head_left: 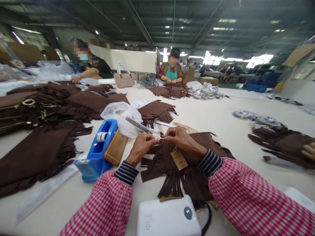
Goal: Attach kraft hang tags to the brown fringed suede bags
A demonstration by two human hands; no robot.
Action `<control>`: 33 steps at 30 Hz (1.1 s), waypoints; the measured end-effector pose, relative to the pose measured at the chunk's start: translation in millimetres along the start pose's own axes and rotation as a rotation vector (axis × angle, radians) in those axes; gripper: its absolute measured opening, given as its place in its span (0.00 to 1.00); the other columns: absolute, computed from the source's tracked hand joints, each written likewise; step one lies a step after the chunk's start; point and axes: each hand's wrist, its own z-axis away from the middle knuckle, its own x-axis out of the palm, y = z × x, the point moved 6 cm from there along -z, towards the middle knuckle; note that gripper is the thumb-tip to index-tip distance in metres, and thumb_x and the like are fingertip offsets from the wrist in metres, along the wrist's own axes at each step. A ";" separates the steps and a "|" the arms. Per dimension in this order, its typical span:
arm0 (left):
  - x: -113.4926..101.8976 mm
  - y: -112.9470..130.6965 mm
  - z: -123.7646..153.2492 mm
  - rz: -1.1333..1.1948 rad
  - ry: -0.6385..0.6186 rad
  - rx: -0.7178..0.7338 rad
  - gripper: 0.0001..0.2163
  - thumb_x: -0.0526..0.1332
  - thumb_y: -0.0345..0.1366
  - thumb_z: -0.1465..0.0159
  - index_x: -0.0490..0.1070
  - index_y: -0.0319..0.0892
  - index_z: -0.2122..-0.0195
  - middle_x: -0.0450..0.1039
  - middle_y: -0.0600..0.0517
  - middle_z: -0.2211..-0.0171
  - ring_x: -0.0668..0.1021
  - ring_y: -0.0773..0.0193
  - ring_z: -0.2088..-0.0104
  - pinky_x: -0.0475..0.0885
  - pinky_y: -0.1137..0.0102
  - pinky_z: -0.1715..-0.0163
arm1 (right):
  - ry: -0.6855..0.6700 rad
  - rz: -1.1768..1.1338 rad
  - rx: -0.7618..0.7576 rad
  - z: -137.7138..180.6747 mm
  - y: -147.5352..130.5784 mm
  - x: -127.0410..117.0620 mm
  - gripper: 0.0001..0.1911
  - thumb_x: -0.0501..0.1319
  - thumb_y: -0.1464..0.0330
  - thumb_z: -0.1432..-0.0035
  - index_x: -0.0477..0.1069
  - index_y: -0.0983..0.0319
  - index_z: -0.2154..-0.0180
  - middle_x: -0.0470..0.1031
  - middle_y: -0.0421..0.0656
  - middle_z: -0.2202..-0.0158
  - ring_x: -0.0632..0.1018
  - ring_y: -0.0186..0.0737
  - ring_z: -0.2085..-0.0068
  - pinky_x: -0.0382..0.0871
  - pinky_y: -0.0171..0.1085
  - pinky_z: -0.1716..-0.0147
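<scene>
My left hand (143,147) and my right hand (184,140) meet at the top edge of a dark brown fringed bag (169,154). Both are closed in a pinch, and a thin pale string (160,137) runs between their fingertips. Below my right hand a tan paper hang tag (179,159) lies against the brown material on its own loop of string. A strip in a clear plastic sleeve (140,126) stretches up and left from my fingers. Fine detail at the fingertips is too small to make out.
A blue tape dispenser (91,164) and a brown phone-like case (116,147) stand left. A white power bank (167,218) lies in front. More brown fringed pieces (41,157) pile up left. Two co-workers sit across the table; another person's hand (308,150) shows right.
</scene>
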 end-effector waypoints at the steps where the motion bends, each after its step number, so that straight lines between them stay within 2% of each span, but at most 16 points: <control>1: -2.8 -3.1 -1.6 -0.173 0.025 0.008 0.11 0.62 0.38 0.39 0.74 0.40 0.77 0.72 0.52 0.76 0.72 0.62 0.72 0.63 0.69 0.70 | 0.012 0.091 -0.023 -3.4 0.8 -1.2 0.05 0.62 0.72 0.49 0.73 0.64 0.75 0.70 0.37 0.78 0.68 0.33 0.74 0.57 0.32 0.74; 3: -4.2 -7.3 -4.5 -0.457 0.049 0.041 0.11 0.58 0.36 0.36 0.77 0.41 0.74 0.75 0.49 0.71 0.75 0.58 0.66 0.64 0.67 0.66 | 0.026 0.257 -0.066 -8.0 0.2 -0.5 0.05 0.61 0.74 0.48 0.74 0.64 0.74 0.71 0.38 0.77 0.69 0.34 0.73 0.58 0.33 0.71; 5: 1.3 -10.1 -7.3 -0.591 0.018 0.078 0.13 0.55 0.34 0.34 0.79 0.43 0.68 0.77 0.47 0.64 0.76 0.56 0.60 0.65 0.66 0.62 | 0.014 0.401 -0.092 -8.7 -1.9 3.1 0.05 0.61 0.76 0.47 0.75 0.64 0.72 0.74 0.40 0.74 0.71 0.35 0.71 0.59 0.33 0.69; 7: 9.0 -11.2 -9.8 -0.636 -0.018 0.109 0.14 0.53 0.33 0.33 0.80 0.44 0.63 0.77 0.47 0.59 0.76 0.55 0.56 0.65 0.65 0.58 | -0.010 0.531 -0.088 -5.9 -3.1 6.7 0.05 0.61 0.76 0.46 0.76 0.64 0.69 0.77 0.42 0.71 0.73 0.37 0.68 0.59 0.34 0.67; 10: 16.1 -11.0 -13.1 -0.660 -0.005 0.137 0.13 0.54 0.33 0.33 0.79 0.45 0.59 0.76 0.46 0.57 0.75 0.53 0.52 0.66 0.64 0.54 | -0.016 0.731 -0.055 0.6 -3.5 8.0 0.07 0.60 0.75 0.42 0.77 0.63 0.64 0.78 0.44 0.67 0.75 0.40 0.64 0.59 0.35 0.65; 15: 17.8 -13.1 -16.7 -0.585 0.043 0.108 0.13 0.55 0.31 0.35 0.80 0.45 0.58 0.77 0.47 0.56 0.76 0.54 0.52 0.67 0.63 0.52 | -0.044 0.943 -0.050 2.8 -4.5 12.2 0.10 0.56 0.73 0.36 0.76 0.62 0.59 0.79 0.48 0.61 0.76 0.43 0.61 0.58 0.37 0.64; 19: 17.8 -12.5 -16.9 -0.550 0.069 0.065 0.12 0.57 0.31 0.35 0.81 0.46 0.58 0.79 0.49 0.55 0.77 0.55 0.51 0.67 0.64 0.54 | -0.084 0.985 -0.072 -1.4 -4.9 17.4 0.10 0.55 0.73 0.34 0.75 0.63 0.58 0.80 0.48 0.60 0.77 0.43 0.61 0.57 0.37 0.65; 23: 17.9 -11.3 -16.6 -0.548 0.083 0.035 0.11 0.59 0.35 0.34 0.79 0.46 0.54 0.80 0.49 0.55 0.79 0.55 0.53 0.67 0.65 0.56 | -0.080 0.966 -0.071 -5.5 -2.2 19.3 0.09 0.56 0.72 0.35 0.74 0.63 0.58 0.80 0.48 0.59 0.77 0.43 0.59 0.58 0.37 0.63; 27: 17.4 -12.0 -17.4 -0.556 0.082 -0.007 0.13 0.60 0.36 0.34 0.78 0.47 0.50 0.81 0.50 0.56 0.80 0.56 0.56 0.67 0.66 0.59 | -0.041 0.907 -0.050 -7.8 6.1 18.0 0.08 0.57 0.71 0.34 0.75 0.62 0.58 0.80 0.46 0.60 0.77 0.43 0.59 0.58 0.37 0.63; 33: 23.4 -10.6 -17.7 -0.641 0.063 -0.007 0.12 0.56 0.38 0.31 0.80 0.47 0.54 0.81 0.49 0.55 0.79 0.56 0.52 0.67 0.67 0.55 | 0.047 0.846 0.012 -10.6 14.5 12.1 0.08 0.58 0.69 0.35 0.76 0.61 0.60 0.80 0.45 0.62 0.76 0.42 0.61 0.57 0.36 0.64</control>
